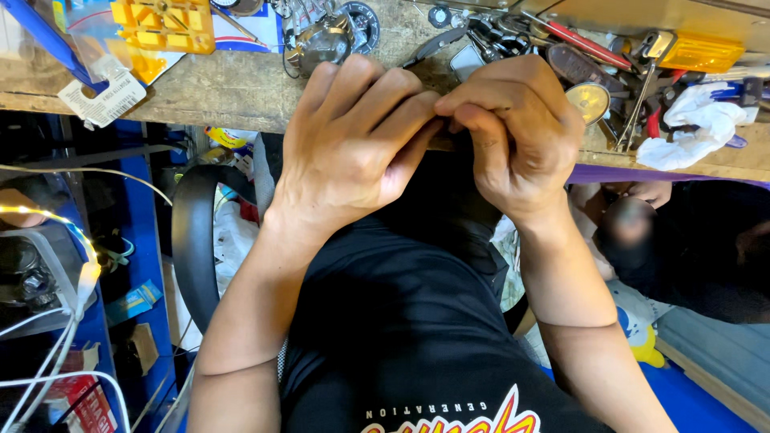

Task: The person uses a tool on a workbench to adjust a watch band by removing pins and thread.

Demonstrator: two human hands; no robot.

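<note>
Both hands are held together at the near edge of the worktop, above a lap in a black shirt. The left hand is curled, its fingers bent narrow and pressed tip to tip against those of the right hand. The right fingers are pinched shut on something small at the meeting point; what is held cannot be told, as it is hidden by the fingertips. Just beyond the knuckles the worktop is crowded: a metal part behind the left hand, a heap of tools and a white rag to the right, a yellow block to the left. Little bare wood is left along the edge. Below the edge, a black hoop stands to the left of the left forearm.
</note>
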